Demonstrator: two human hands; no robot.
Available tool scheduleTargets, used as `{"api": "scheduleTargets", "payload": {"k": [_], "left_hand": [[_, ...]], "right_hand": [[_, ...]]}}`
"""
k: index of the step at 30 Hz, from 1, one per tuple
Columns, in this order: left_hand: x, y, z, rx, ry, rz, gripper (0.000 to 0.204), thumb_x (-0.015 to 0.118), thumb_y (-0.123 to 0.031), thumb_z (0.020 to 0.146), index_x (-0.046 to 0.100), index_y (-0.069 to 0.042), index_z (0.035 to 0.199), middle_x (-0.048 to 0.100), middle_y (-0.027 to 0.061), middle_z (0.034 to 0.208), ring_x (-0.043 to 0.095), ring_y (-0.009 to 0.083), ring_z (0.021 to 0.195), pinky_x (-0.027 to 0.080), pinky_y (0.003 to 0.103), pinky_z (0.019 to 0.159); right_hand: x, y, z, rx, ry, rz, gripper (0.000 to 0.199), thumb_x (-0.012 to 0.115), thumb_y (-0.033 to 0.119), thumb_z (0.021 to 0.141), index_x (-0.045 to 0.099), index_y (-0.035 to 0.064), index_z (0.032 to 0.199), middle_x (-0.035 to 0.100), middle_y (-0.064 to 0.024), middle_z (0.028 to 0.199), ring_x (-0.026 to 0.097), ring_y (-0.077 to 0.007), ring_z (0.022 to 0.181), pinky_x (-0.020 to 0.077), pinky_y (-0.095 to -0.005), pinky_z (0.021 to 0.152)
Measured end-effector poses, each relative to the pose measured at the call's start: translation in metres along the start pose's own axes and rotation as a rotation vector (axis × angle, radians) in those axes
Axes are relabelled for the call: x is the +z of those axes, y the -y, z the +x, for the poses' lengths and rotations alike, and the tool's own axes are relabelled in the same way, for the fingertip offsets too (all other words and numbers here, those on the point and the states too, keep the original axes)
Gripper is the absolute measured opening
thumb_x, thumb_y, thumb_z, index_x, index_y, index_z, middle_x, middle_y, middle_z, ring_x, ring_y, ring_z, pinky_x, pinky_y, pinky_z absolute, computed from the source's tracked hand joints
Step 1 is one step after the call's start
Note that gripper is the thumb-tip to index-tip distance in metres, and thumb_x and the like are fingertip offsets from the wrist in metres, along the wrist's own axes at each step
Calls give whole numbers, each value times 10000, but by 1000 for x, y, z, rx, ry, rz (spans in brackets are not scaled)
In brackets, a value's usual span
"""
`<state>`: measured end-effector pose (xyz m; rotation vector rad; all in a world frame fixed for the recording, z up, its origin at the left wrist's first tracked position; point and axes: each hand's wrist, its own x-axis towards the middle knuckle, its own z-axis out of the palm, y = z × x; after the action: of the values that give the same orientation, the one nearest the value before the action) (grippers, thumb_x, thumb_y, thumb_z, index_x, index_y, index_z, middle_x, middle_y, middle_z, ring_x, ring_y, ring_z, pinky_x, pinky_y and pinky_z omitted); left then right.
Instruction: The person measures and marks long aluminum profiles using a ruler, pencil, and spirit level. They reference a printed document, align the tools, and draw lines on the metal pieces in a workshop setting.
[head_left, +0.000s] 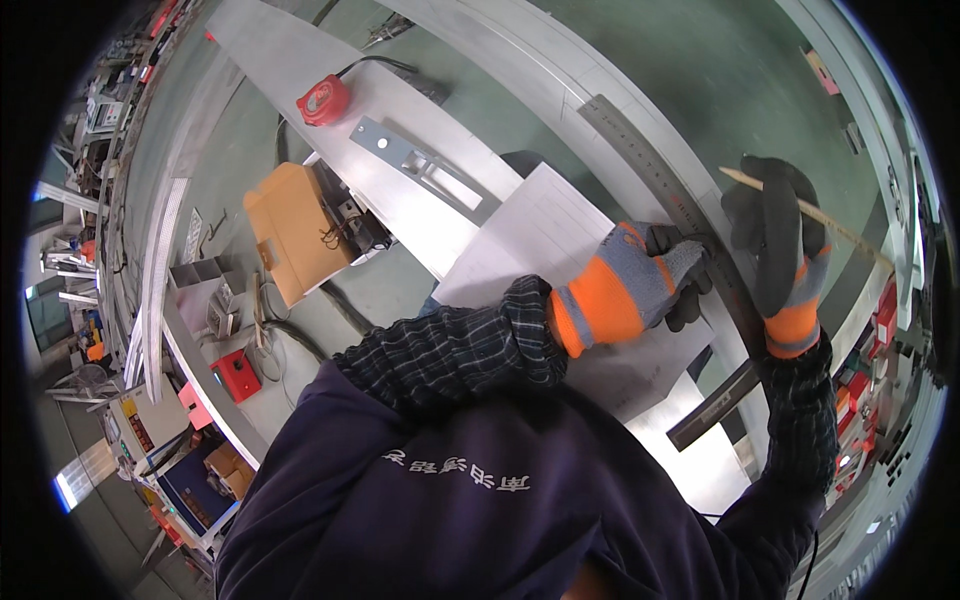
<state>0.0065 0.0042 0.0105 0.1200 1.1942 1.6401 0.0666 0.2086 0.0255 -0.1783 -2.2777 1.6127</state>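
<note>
My left hand (640,285) curls against the ruler (650,166) at two o'clock, gripping or not I can't tell, and my right hand (782,238) holds a pencil (840,230), so I should steady the ruler before marking.

Tape measure (323,100) left of paper (520,235); ruler (640,150) right of it.

Item: dark purple garment (470,530), one row of white Chinese characters across the front. Item: dark metal square (641,152), small scale marks along the long blade, too fine to read from here. Item: red tape measure (323,101), pale face marking, illegible.
</note>
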Motion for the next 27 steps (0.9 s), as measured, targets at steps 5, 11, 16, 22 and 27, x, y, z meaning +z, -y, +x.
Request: {"api": "scheduleTargets", "payload": {"k": [5,11,16,22,27], "left_hand": [[10,14,-47,133,95,120,312,612,-250,1096,736,34,1065,715,58,741,636,96,630,502,272,583],[5,49,-100,313,249,346,289,657,-226,1062,710,11,1218,745,74,926,700,128,787,566,298,678],[-6,79,-132,536,216,469,263,724,-166,980,719,-12,1194,729,142,1080,734,237,918,598,330,796],[-11,78,-143,669,323,612,174,736,-88,906,719,4,1053,724,133,951,717,261,806,583,342,689],[-4,76,-144,714,286,517,170,736,-85,900,712,16,1035,713,126,911,702,262,769,575,349,663]], "right_hand": [[0,-1,6,113,-46,75,398,422,246,1138,659,-36,1286,690,-53,892,544,-62,663,391,-238,557],[-2,-7,7,76,-55,-15,369,451,250,1130,663,-6,1290,688,-30,923,543,-50,671,380,-225,563],[-4,-8,6,105,-55,64,379,477,309,1132,683,32,1287,686,-12,919,549,-58,682,393,-233,575],[1,0,6,84,-68,-27,369,483,313,1128,692,51,1282,689,-16,897,557,-64,682,403,-236,572],[1,-5,6,77,-60,-13,360,492,309,1125,693,57,1285,682,-15,878,557,-64,683,403,-242,559]]}}
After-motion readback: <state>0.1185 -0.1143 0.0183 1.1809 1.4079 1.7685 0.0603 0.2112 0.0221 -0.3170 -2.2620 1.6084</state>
